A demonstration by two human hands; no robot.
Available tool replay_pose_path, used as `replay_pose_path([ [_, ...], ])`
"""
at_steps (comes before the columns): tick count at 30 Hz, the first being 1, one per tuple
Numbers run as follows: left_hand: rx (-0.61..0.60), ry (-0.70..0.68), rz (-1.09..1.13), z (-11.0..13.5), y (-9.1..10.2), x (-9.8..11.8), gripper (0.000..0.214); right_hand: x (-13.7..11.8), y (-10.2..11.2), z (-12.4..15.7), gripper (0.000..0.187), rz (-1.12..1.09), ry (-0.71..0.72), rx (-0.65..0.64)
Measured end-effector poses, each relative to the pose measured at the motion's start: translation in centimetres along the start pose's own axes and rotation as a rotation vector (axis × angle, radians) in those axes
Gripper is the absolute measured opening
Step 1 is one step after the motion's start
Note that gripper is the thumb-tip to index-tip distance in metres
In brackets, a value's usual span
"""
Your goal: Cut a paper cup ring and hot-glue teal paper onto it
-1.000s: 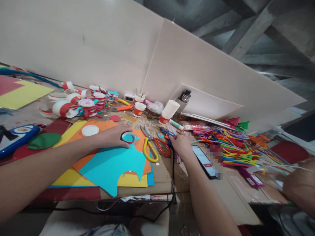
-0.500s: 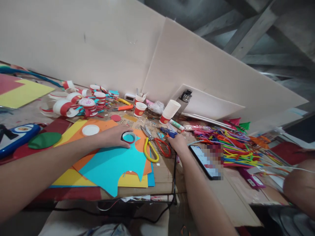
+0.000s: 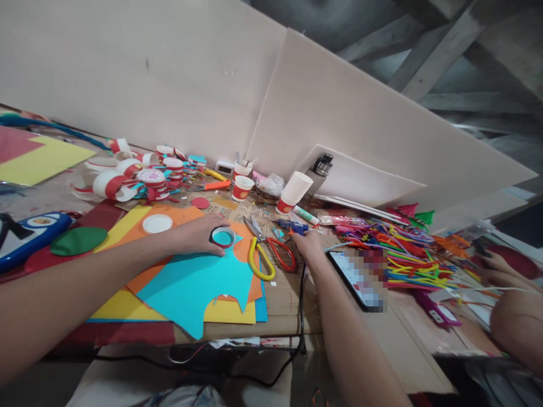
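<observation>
The left hand (image 3: 199,234), right hand (image 3: 309,246) and both forearms (image 3: 356,333) are bare; nearest show what look like pale trousers (image 3: 116,376) and a crumpled greyish garment (image 3: 193,397)

Phone (image 3: 348,274) beside colourful pipe cleaners (image 3: 418,270), grey bottle (image 3: 316,178) near white panel (image 3: 382,135), green disc (image 3: 78,241)

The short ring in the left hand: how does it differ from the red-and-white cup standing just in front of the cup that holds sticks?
The short ring is low, while the cup has taller sides. Turquoise shows inside the ring; the cup is whitish inside. The left hand curls around the ring, whereas nobody touches the cup. Both have a round opening facing up.
</observation>
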State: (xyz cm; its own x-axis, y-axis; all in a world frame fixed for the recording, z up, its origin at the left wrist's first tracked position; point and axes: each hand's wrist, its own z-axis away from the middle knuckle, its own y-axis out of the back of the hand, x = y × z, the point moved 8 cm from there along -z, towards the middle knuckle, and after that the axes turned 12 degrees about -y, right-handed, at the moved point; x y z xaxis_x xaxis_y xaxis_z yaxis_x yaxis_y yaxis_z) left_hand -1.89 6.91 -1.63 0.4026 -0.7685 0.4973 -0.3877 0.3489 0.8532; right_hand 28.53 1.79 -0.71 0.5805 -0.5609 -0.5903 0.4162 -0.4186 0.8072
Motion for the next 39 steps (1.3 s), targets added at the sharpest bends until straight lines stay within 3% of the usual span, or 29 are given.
replay_pose_path([
  [9, -0.008, 0.020, 0.000, 0.0, 0.5, -0.1, 0.081, -1.5, 2.2, 1.2, 0.036, -0.232, 0.020, 0.107],
  [11, 0.008, 0.025, 0.029, 0.0, 0.7, -0.2, 0.080, -2.7, 2.3, 2.0, 0.036, -0.312, 0.048, 0.099],
  [15, 0.031, 0.073, 0.118, 0.2, 1.0, -0.6, 0.073, -6.0, 2.4, 3.8, 0.030, -0.673, 0.179, 0.022],
  [19, 0.025, 0.079, 0.170, 0.2, 0.9, -0.3, 0.070, -8.3, 1.6, 4.8, 0.027, -0.749, 0.262, -0.051],
  [23, 0.037, 0.078, 0.158, 0.2, 0.9, -0.1, 0.073, -7.5, 0.2, 5.0, 0.022, -0.725, 0.237, -0.074],
  [28, 0.047, 0.096, 0.133, 0.1, 0.8, -0.2, 0.068, -6.4, -1.8, 5.1, 0.021, -0.709, 0.214, -0.196],
  [39, 0.099, 0.132, 0.151, 0.2, 1.3, -1.1, 0.064, -6.7, -2.4, 5.8, 0.023, -0.757, 0.206, -0.272],
])
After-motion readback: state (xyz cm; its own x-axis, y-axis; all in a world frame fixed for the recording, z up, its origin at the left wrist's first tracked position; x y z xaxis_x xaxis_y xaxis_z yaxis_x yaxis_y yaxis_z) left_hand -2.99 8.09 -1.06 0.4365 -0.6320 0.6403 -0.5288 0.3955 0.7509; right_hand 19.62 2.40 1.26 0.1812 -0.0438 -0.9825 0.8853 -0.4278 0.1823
